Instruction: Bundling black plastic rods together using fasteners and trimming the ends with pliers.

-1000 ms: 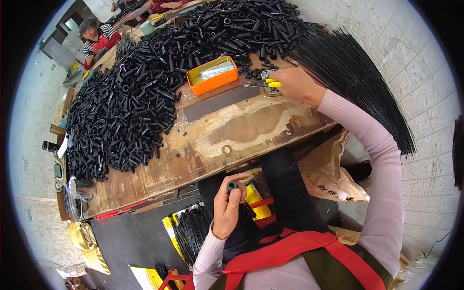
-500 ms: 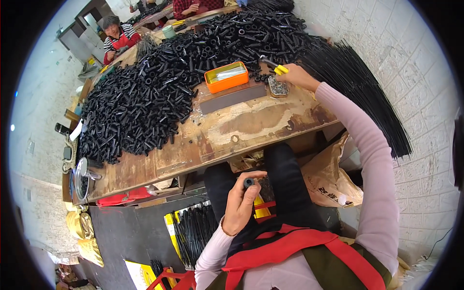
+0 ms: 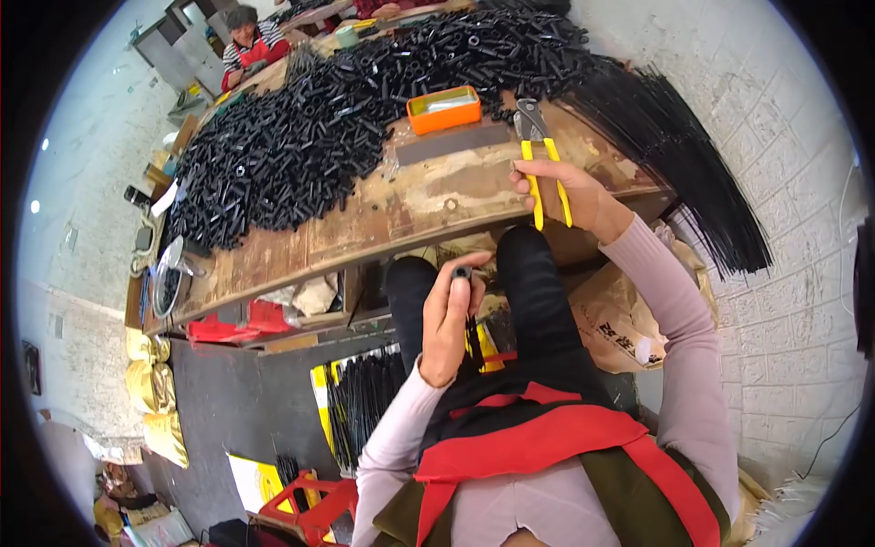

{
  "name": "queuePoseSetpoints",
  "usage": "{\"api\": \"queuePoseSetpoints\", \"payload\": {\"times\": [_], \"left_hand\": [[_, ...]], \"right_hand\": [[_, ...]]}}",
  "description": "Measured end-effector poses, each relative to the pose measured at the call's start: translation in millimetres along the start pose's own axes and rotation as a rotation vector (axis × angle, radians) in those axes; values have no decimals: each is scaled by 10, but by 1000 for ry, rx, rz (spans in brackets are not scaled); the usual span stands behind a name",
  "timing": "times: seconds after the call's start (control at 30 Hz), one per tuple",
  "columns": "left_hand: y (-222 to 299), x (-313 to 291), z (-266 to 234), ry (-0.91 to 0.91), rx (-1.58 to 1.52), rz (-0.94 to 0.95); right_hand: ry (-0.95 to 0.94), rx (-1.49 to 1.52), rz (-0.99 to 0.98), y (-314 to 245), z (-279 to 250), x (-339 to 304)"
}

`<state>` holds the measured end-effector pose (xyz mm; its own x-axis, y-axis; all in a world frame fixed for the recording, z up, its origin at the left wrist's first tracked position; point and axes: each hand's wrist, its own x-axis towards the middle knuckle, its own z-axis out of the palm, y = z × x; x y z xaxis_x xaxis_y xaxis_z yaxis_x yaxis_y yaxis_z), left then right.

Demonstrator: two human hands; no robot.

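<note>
Pinched in the left hand (image 3: 447, 319) was a small black tube (image 3: 461, 273). Beside it, the right hand (image 3: 570, 196) gripped yellow-handled pliers (image 3: 538, 155) over the workbench (image 3: 365, 219).

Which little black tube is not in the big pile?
The black tube pinched in the left hand, over the lap. The others lie heaped on the wooden bench.

You are seated in a small workshop: a worn wooden counter (image 3: 365, 223) heaped with black tube pieces (image 3: 301, 137), bundled black rods (image 3: 674, 164) against a whitewashed brick wall (image 3: 784, 301), and another worker (image 3: 246, 36) seated at the far end.
</note>
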<state>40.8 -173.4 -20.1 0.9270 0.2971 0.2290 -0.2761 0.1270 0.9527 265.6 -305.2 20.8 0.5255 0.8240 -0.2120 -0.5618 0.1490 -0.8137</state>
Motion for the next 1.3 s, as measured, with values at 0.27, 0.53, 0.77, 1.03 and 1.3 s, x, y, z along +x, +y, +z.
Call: {"api": "queuePoseSetpoints", "payload": {"times": [0.27,0.53,0.77,1.03,1.3], "left_hand": [[96,61,48,175,47,8],[173,296,56,307,67,-13],[42,219,-44,344,159,-19],[-53,85,-81,188,-94,118],[15,142,-94,-79,-5,40]], "right_hand": [[-115,27,113,206,93,198],[-63,39,63,584,588,-155],[-40,106,34,670,476,-108],[-21,167,49,682,331,-160],[-62,-175,-225,832,518,-403]]}}
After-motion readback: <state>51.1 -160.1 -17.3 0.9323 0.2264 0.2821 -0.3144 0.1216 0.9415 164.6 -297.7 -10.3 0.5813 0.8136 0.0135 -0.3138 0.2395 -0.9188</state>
